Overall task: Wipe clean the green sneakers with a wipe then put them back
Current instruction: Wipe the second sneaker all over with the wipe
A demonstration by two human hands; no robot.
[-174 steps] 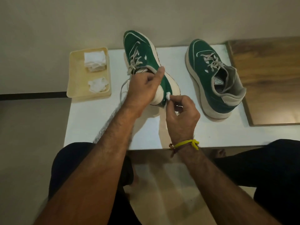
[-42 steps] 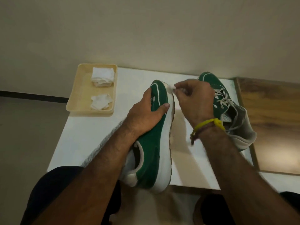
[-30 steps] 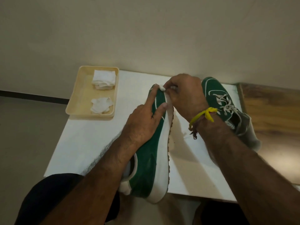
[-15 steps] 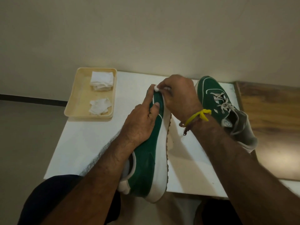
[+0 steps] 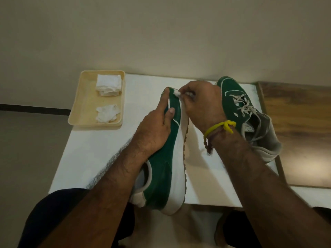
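A tray [image 5: 78,104] sits at the bench's [image 5: 100,149] far left corner with two wipes [image 5: 108,85] in it, one behind the other. Right of it lies one sneaker [image 5: 163,165], overhanging the near edge; the other sneaker [image 5: 250,119] stands farther right.

Both forearms forward, left hand [image 5: 154,129] gripping sneaker [image 5: 166,158], right hand [image 5: 202,102] pinching wipe [image 5: 176,92].

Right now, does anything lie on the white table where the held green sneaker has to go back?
Nothing visible does. The held green sneaker hangs over bare white table, between the beige plastic tray at the far left corner and the second green sneaker on the right.
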